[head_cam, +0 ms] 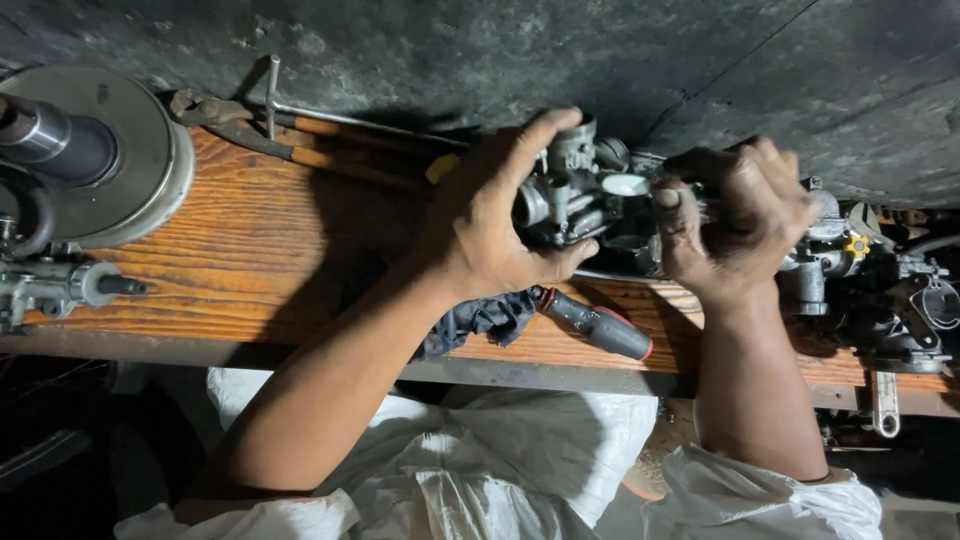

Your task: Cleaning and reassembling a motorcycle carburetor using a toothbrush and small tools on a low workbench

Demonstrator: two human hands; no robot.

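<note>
In the middle of the frame, the left hand (490,225) grips the metal engine part (575,190). The right hand (740,220) is clenched on its other end. It is best to hold it steady over the wooden bench (250,240).

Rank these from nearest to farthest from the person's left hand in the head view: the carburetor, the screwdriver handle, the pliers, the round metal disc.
1. carburetor: gripped in the left hand, above the wooden bench.
2. screwdriver handle: just below the hand, to its right.
3. pliers: along the bench's far edge, to the left.
4. round metal disc: at the far left end.
</note>
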